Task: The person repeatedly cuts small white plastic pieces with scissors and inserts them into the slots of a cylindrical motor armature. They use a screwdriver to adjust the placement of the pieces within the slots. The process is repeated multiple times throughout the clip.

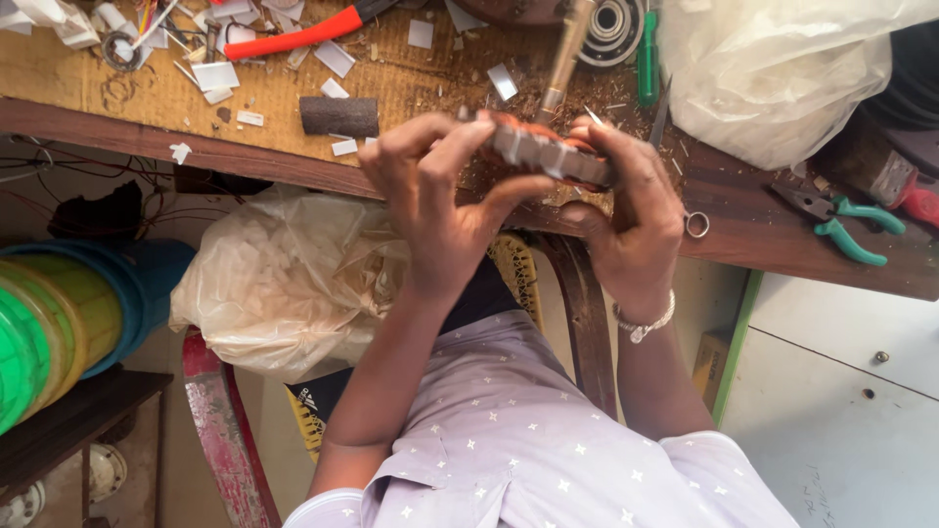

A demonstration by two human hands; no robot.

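Copper-wound piece: a grey, toothed metal core [550, 154] with reddish-orange winding showing along its top edge, held up at the front edge of the wooden bench [293, 108], just above it.
Left hand [435, 200]: fingers curled narrowly round the near end of the core, thumb pressed to its underside; holding.
Right hand [631, 210]: fingers closed over the far end, thumb beneath; holding. A bracelet sits at that wrist.
Tool in contact: none; both hands are on the piece alone. A brass-coloured rod [567, 54] stands behind the core; whether it touches cannot be told.
State of work: judged part-way; winding is seated in the core, and paper slips and shavings lie scattered on the bench.
Left to do: cannot be told from this view; the core's far face is hidden.
Nearby, untouched: red-handled pliers [303, 34], green-handled pliers [846, 220], green screwdriver [647, 54], dark sanding block [338, 115], 1 white plastic bag [773, 68].
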